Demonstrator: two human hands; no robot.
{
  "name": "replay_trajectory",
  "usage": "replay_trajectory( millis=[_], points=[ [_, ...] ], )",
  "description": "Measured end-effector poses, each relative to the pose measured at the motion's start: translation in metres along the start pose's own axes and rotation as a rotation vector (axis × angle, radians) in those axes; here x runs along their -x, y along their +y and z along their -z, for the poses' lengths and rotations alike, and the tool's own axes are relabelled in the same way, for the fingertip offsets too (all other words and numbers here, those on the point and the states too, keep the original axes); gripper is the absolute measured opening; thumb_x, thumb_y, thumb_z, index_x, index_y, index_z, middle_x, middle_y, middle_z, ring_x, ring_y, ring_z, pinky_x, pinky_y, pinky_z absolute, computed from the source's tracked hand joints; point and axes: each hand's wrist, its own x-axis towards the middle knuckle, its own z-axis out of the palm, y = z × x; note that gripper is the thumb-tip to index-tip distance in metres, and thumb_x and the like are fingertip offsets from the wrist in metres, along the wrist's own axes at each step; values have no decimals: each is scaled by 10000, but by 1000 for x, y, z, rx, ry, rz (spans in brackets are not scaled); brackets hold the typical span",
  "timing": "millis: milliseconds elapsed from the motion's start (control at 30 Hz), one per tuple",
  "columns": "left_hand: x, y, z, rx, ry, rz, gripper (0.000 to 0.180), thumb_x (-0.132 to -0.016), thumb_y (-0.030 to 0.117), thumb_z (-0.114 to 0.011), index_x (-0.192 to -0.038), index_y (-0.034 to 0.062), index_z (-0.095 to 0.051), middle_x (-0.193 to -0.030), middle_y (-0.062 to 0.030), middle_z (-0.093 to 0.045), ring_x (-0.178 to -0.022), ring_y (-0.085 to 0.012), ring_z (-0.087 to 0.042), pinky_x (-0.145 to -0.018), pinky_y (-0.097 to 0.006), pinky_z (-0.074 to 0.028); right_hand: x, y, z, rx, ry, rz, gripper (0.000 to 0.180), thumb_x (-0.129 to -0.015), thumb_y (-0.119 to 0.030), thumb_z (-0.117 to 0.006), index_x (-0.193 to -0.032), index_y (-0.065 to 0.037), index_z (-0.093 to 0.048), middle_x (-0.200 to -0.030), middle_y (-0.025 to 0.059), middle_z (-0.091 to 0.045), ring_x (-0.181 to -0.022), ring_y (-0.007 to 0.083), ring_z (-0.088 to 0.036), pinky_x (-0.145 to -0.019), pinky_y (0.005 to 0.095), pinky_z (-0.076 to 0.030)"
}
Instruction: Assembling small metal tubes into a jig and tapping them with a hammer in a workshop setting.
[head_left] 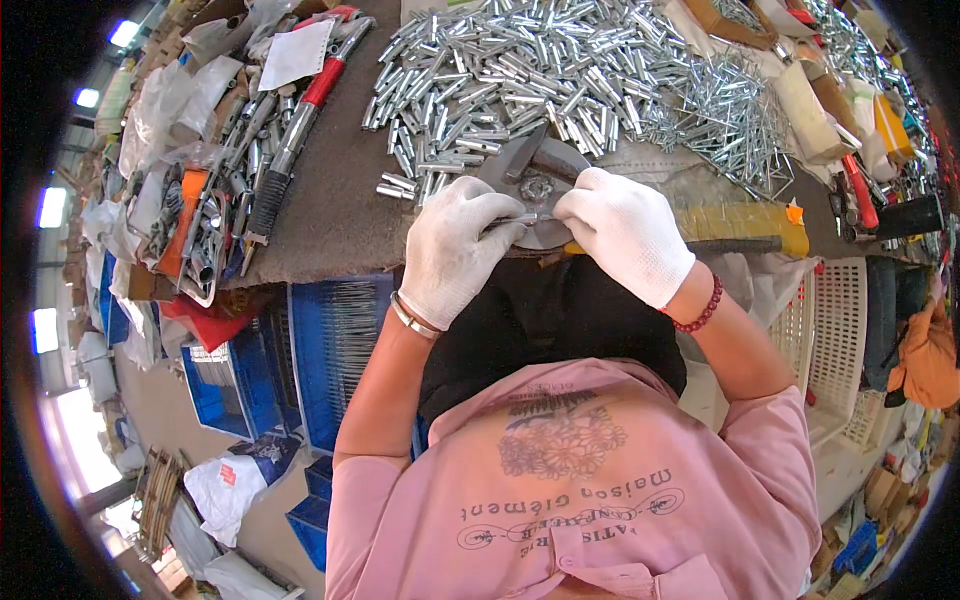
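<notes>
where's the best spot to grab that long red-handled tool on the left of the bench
Grip the red-handled tool by its black ribbed lower handle, coming from the near bench edge. That end points toward the person and lies on bare mat; its far end is buried among bags and metal parts.

Bare brown worktop lies open left of the hands; a heap of metal tubes blocks beyond; wire pins crowd the right.

White paper sheet: far left on my table, rectangular, lying over the tools.
White plastic bag: on the floor to my lower left, red mark.
</notes>
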Motion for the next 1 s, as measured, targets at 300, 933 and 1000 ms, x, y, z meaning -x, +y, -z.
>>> replay_trajectory(
  millis=[300, 933, 1000],
  points=[
    [2, -7, -5, -99, 57, -152, 132, -835, 111, -832, -951, 107, -769, -904, -87, -677, -868, -334, -682, -751, -443, -545, -6, 2, 1, -38, 14, 26, 26, -880, -99, -732, -885, -122, -722, -914, 64, -662, -845, 314, -712, -752, 425, -585],
    [12, -8, -13, -67, 116, -167, 175, -833, 53, -813, -999, 99, -780, -930, -103, -675, -888, -334, -685, -761, -436, -542, -9, 9, -13, -167, -21, 82, 8, -897, -142, -738, -899, -135, -736, -931, 78, -661, -897, 322, -709, -785, 434, -580],
    [14, -7, -12, -61, 93, -134, 170, -840, 57, -812, -1001, 102, -782, -928, -105, -677, -888, -338, -684, -762, -438, -541, -6, 3, -14, -165, 30, 81, 23, -889, -150, -753, -897, -135, -738, -919, 72, -648, -891, 313, -704, -779, 428, -579]
  ],
)
